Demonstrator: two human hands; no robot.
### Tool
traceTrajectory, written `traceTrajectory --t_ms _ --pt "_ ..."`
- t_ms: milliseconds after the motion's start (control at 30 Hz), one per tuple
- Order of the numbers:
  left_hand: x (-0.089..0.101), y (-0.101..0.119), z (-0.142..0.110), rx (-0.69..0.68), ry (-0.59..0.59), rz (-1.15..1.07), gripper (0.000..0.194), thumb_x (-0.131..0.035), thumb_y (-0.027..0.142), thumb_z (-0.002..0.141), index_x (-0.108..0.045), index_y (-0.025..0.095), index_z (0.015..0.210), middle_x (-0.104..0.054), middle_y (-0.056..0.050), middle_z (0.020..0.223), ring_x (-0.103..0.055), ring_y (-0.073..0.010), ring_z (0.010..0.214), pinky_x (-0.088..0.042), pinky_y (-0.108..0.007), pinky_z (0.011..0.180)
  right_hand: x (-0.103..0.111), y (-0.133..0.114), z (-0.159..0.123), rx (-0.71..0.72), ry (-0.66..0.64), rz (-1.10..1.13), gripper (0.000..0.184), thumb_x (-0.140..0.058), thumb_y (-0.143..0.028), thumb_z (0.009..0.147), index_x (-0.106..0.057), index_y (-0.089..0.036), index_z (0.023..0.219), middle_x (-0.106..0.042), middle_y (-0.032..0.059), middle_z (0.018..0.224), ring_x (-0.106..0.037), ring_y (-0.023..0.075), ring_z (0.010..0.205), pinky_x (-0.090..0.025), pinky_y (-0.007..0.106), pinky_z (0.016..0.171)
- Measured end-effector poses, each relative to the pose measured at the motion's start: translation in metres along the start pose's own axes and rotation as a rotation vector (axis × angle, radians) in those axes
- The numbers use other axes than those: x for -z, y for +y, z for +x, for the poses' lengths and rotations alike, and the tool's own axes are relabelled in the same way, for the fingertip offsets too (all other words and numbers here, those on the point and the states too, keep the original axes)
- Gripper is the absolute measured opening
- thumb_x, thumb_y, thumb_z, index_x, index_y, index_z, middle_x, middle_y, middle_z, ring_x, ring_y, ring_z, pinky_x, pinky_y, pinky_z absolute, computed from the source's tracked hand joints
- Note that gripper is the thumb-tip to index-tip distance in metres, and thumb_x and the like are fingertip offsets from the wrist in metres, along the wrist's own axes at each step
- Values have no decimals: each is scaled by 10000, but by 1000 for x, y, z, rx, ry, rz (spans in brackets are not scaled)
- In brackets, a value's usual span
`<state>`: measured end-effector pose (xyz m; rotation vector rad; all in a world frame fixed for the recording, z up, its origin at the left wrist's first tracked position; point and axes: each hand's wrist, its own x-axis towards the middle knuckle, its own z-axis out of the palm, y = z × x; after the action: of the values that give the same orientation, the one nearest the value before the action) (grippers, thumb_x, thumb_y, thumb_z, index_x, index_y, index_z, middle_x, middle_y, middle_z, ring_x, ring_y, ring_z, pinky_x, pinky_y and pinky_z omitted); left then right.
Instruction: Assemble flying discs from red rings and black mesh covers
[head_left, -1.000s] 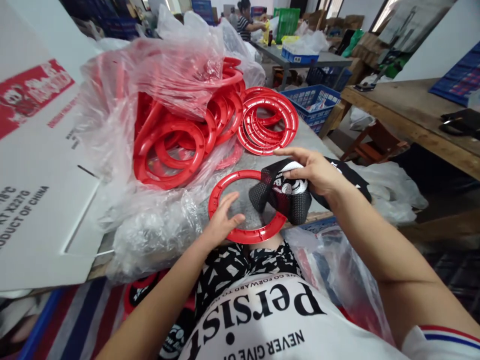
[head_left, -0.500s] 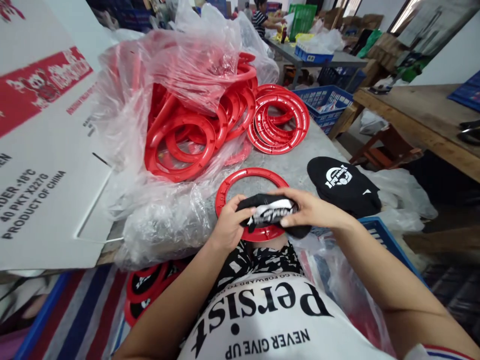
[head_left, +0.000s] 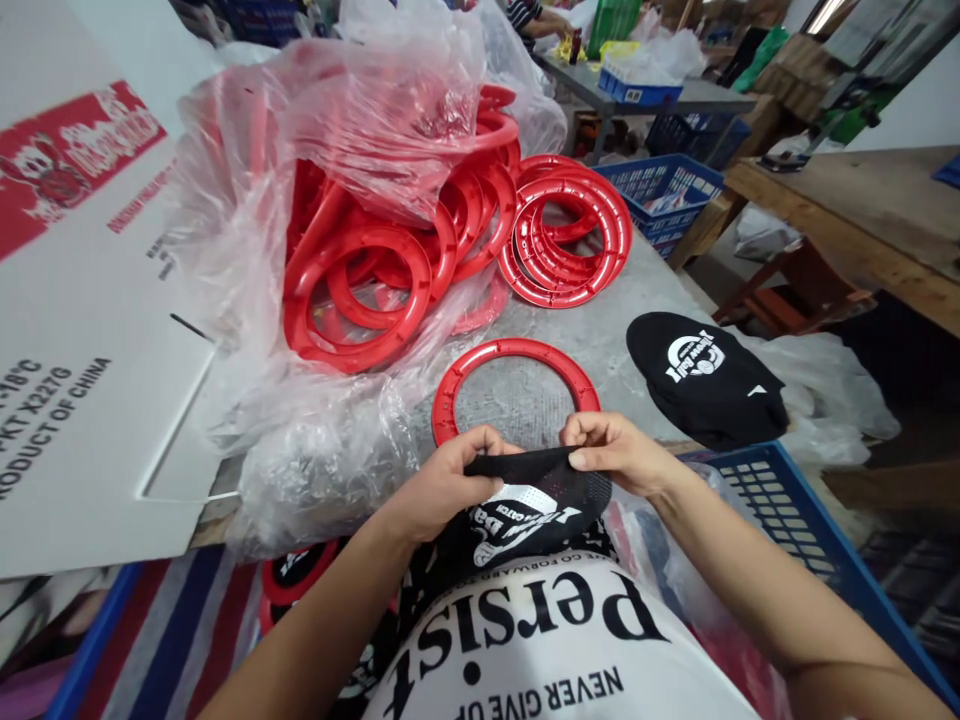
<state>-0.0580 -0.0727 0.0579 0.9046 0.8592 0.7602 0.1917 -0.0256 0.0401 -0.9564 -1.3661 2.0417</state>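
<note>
My left hand (head_left: 442, 483) and my right hand (head_left: 616, 449) both pinch the top edge of a black mesh cloth piece with white print (head_left: 525, 505), stretched between them over my lap. Just beyond the hands a single red plastic ring (head_left: 516, 352) lies flat on the grey table (head_left: 630, 310). Right of it sits a stack of more black printed cloth pieces (head_left: 705, 378). A heap of red rings (head_left: 360, 290) spills from a clear plastic bag at the back, with a smaller stack of rings (head_left: 570, 240) beside it.
A white printed carton flap (head_left: 75, 330) fills the left. A blue crate (head_left: 795, 520) stands at my right knee, with finished red rings with black centres (head_left: 296, 572) down at my left. Behind are another blue basket (head_left: 664, 195), a wooden bench (head_left: 847, 215) and a co-worker's table.
My right hand brought the black cloth off the stack to the near edge. My left hand left the red ring and took hold of it too. Both hands now spread it open.
</note>
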Motion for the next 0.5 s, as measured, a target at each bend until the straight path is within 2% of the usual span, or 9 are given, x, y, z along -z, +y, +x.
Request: traceTrajectory --t_ms 133,200,300,400,500 --pt "32 3 33 38 -52 238 322 -742 121 646 -527 206 870 -633 53 835 -570 -90 707 -409 -193 624 13 -11 33 93 120 -249 215 -805 -277 686 -629 -171 749 -591 -35 682 -511 98 619 -384 229 592" --pt "47 4 61 70 -99 203 493 -793 151 622 -548 219 1044 -648 45 867 -618 -117 746 -444 -211 644 20 -11 61 132 201 -389 159 -748 -212 677 -608 -179 746 -579 -41 689 -512 109 635 -394 242 613" --pt "61 5 105 105 -80 101 693 -842 256 634 -505 213 1238 -706 -33 1006 -689 -184 843 -520 -313 760 33 -7 100 141 270 -569 117 -668 -146 678 -583 -187 748 -593 -40 720 -533 126 672 -412 260 649" --pt "65 1 140 70 -3 164 585 -854 260 610 -595 165 1127 -719 -40 936 -688 -182 824 -513 -327 795 44 -1 124 159 298 -679 129 -646 -130 684 -588 -190 783 -635 -27 790 -566 137 734 -432 276 705" --pt "67 -6 164 -10 90 325 301 -808 219 620 -650 147 866 -685 -7 783 -638 -151 717 -478 -283 711 54 3 138 167 360 -712 147 -658 -149 678 -594 -193 802 -641 -28 803 -567 138 749 -438 280 735"
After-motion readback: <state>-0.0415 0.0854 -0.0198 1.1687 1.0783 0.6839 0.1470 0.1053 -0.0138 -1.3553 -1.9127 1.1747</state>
